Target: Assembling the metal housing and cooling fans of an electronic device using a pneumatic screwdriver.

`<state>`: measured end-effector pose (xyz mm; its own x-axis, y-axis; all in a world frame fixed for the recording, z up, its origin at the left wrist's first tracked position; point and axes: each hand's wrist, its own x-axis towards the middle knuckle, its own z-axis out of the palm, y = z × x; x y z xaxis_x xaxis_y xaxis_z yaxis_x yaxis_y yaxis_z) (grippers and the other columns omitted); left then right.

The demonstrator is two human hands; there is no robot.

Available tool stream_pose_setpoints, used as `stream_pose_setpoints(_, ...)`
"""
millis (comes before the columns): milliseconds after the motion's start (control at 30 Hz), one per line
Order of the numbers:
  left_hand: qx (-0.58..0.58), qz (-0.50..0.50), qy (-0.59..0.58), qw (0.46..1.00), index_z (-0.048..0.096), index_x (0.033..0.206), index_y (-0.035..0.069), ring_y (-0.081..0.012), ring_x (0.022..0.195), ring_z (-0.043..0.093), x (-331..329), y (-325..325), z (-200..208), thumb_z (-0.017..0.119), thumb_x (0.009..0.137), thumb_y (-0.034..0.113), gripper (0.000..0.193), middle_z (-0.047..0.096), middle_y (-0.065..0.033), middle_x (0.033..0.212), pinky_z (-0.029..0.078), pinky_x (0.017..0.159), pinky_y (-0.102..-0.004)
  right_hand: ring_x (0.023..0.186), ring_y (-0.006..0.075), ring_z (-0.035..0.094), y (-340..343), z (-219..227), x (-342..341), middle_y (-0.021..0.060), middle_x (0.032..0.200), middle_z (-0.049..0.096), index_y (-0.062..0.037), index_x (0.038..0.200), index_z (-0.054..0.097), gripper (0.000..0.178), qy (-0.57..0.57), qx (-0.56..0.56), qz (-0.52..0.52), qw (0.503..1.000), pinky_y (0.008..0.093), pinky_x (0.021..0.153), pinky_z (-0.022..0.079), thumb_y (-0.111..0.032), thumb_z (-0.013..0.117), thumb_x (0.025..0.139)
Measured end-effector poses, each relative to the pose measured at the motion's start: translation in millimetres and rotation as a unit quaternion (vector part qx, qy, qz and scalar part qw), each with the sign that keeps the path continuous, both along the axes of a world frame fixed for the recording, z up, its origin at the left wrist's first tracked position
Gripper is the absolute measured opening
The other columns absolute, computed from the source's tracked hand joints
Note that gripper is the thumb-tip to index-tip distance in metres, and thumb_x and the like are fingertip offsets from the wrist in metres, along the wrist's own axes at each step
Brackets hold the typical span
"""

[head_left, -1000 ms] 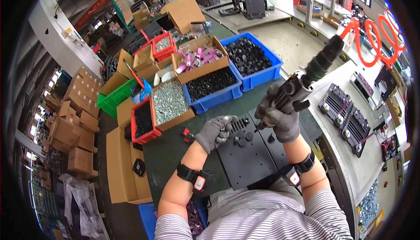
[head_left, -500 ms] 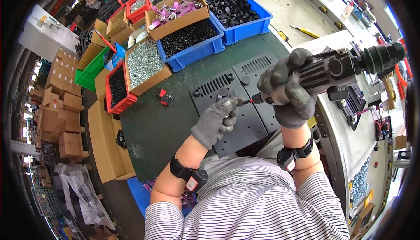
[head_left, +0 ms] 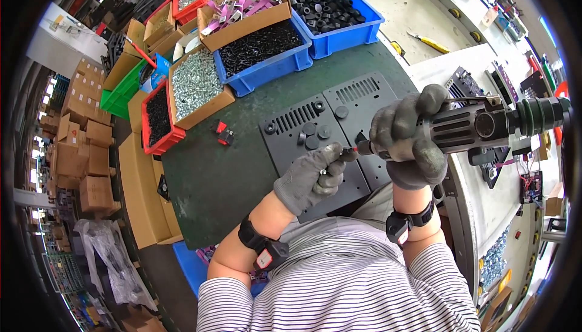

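My right hand (head_left: pixel 409 135), in a grey glove, is wrapped round a dark power screwdriver (head_left: pixel 467 127). It is held nearly level above the panels, its bit pointing left. My left hand (head_left: pixel 312 177), gloved too, is closed, with thumb and forefinger pinched at the bit's tip. A small silvery screw (head_left: pixel 323 172) shows between its fingers; what sits right at the tip is too small to make out. Beneath the hands lie two dark slotted metal panels (head_left: pixel 285 150) side by side. Several round black caps (head_left: pixel 324 132) rest on them, partly beside my left fingers.
Blue bins (head_left: pixel 267 68) of black parts, a cardboard box of silvery screws (head_left: pixel 197 83) and a red bin (head_left: pixel 160 120) line the table's far left. A small red-and-black object (head_left: pixel 224 132) lies on the green tabletop (head_left: pixel 206 180). A metal-edged bench (head_left: pixel 479 211) stands at right.
Both hands and the screwdriver have shifted a little right and down, still meeting at the bit's tip. More of the round black caps on the left panel now show.
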<state>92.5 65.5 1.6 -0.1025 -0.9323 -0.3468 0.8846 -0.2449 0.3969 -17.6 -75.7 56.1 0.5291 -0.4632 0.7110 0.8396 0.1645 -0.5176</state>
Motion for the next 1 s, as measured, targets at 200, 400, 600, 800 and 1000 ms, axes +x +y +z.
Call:
stream_pose_setpoints(200,0.043,-0.018,-0.110,0.993,0.058,0.101,-0.001,-0.0033,0.047,0.033,-7,-18,3,0.047,0.096,0.034,0.037,0.044,0.0035,0.061,0.027,0.039,-0.0159,0.049,0.0127,0.046,-10,-12,-10,0.0027,0.072,0.047,-0.0083,0.110,0.040,0.040,0.005,0.100,-0.084,0.991,0.0274,0.047,0.042,-0.016,0.061,0.077)
stream_pose_setpoints(400,-0.113,0.083,-0.720,0.679,0.065,0.100,0.003,-0.0152,0.062,0.057,16,-39,14,0.056,0.089,0.038,0.038,0.060,-0.0032,0.071,0.046,0.056,-0.0275,0.067,0.0158,0.048,-38,-11,-26,0.0041,0.080,0.048,-0.0067,0.116,0.042,0.045,0.061,0.170,-0.147,0.972,0.0323,0.064,0.041,-0.022,0.058,0.077)
stream_pose_setpoints(600,0.081,-0.096,-0.873,0.471,0.068,0.097,0.016,-0.0279,0.090,0.060,42,-83,25,0.064,0.079,0.037,0.027,0.064,-0.0105,0.093,0.047,0.078,-0.0382,0.066,0.0225,0.058,-52,-16,-9,0.0097,0.078,0.054,-0.0037,0.112,0.045,0.043,0.115,0.196,-0.166,0.960,0.0342,0.061,0.048,-0.017,0.059,0.073)
stream_pose_setpoints(800,0.178,-0.137,-0.812,0.539,0.069,0.094,0.017,-0.0261,0.088,0.062,71,-108,32,0.063,0.082,0.037,0.024,0.066,-0.0061,0.097,0.048,0.076,-0.0369,0.066,0.0224,0.059,-56,-8,10,0.0110,0.079,0.057,-0.0014,0.111,0.045,0.044,0.161,0.144,-0.168,0.962,0.0327,0.059,0.048,-0.013,0.061,0.072)
stream_pose_setpoints(1000,0.106,-0.123,-0.873,0.460,0.067,0.104,0.014,-0.0247,0.085,0.063,71,-97,19,0.065,0.081,0.030,0.028,0.067,-0.0089,0.096,0.048,0.075,-0.0330,0.064,0.0207,0.059,-66,-9,37,0.0100,0.076,0.056,-0.0002,0.107,0.044,0.041,0.224,0.104,-0.182,0.952,0.0311,0.060,0.047,-0.007,0.063,0.072)
